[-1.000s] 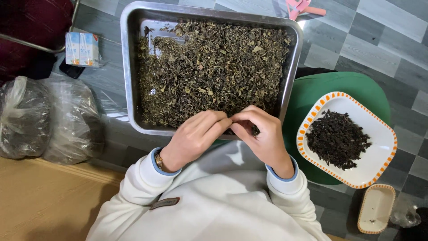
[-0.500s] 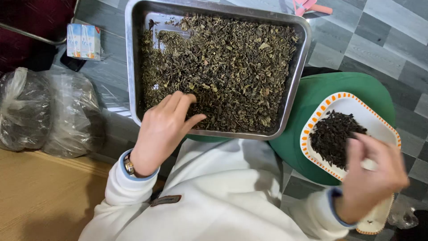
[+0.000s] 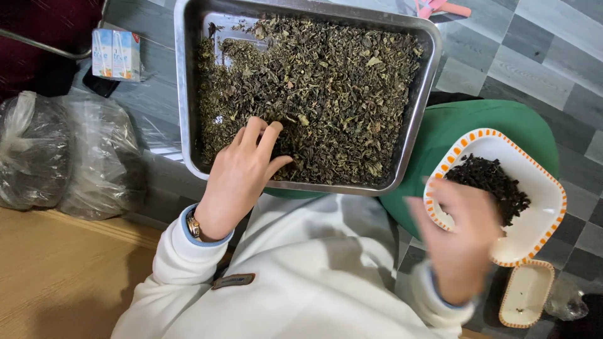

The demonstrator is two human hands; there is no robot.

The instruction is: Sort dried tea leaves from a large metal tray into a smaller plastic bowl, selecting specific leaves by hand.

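A steel tray (image 3: 183, 88) full of dried green-brown leaves (image 3: 326, 81) lies in front of me. My left hand (image 3: 242, 172) rests in the tray's near left corner, fingers spread on the leaves. My right hand (image 3: 461, 235), blurred by motion, hovers over the near left part of a white plate with an orange-dashed rim (image 3: 546, 188), which holds a heap of dark sorted leaves (image 3: 496, 182). Whether the right hand holds anything is hidden by the blur.
The plate sits on a green round stool (image 3: 465, 122). A small white dish (image 3: 526, 295) lies below it. Two tied plastic bags (image 3: 63, 157) stand at the left, with small cartons (image 3: 116, 55) behind them. Wooden surface (image 3: 56, 282) at bottom left.
From both hands pinching together at the tray's near edge, my right hand swung out to the plate and now moves back leftward. My left hand settled onto the leaves.
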